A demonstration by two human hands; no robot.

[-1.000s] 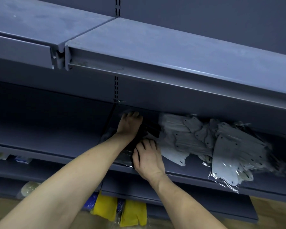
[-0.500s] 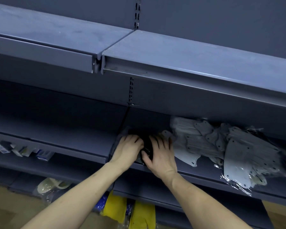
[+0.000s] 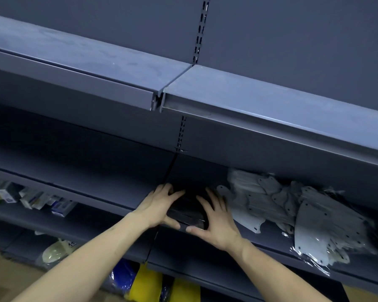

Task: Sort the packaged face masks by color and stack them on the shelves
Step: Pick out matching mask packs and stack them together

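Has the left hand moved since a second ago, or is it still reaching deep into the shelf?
Yes. The left hand has pulled back from the rear of the shelf toward the shelf's front edge, now flanking the black mask stack opposite the right hand.

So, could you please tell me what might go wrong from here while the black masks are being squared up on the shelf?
1. The black mask stack sits at the shelf's front edge between the left hand and right hand; a packet could slide off.
2. The grey masks lie loosely heaped right beside it, some overhanging the edge, so a nudge from the right hand might mix colours or spill them.
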